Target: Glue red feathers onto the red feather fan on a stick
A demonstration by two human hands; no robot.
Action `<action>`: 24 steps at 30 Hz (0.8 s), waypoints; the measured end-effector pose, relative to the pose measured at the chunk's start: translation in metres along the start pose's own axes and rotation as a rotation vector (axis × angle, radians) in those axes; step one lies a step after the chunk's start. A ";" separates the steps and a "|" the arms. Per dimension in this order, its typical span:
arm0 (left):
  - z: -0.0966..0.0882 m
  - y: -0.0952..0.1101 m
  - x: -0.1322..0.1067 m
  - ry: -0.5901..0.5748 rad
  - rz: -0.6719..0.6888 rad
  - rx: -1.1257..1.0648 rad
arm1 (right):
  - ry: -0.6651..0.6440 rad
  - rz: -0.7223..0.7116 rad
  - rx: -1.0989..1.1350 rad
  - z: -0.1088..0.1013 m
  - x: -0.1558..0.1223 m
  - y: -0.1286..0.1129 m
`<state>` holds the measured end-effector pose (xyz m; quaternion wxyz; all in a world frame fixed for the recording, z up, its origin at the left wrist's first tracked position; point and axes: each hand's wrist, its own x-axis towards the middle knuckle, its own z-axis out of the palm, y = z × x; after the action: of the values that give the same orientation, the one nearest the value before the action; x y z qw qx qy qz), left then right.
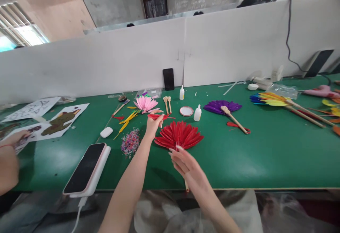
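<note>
My left hand (154,125) is closed in a pinch on a red tassel (165,117), with a thin cord trailing right. Below it a red feather fan (180,135) lies spread on the table. My right hand (190,169) is over the base of that fan, fingers stretched out and apart; whether they touch it I cannot tell. The end of a wooden handle (186,186) shows beneath this hand, the rest hidden. Just behind the fan are a white glue bottle (197,113) and a round white lid (186,111) with a red rim.
Pink feathers (146,104), wooden sticks (167,104) and a bead pile (130,142) lie around my left arm. A purple fan (221,107) lies right. A phone on a white power bank (87,169) is front left. Another person's hand (17,137) works at far left.
</note>
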<state>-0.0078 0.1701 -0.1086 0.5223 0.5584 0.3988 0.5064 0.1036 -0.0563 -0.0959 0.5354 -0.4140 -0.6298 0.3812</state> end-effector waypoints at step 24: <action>-0.010 0.023 -0.013 -0.046 -0.007 0.007 | 0.235 0.213 -1.029 -0.092 -0.053 0.059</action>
<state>-0.0220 0.1560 -0.0888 0.5311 0.5702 0.3903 0.4904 0.2060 -0.0804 -0.1564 0.2885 -0.7243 -0.6256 0.0269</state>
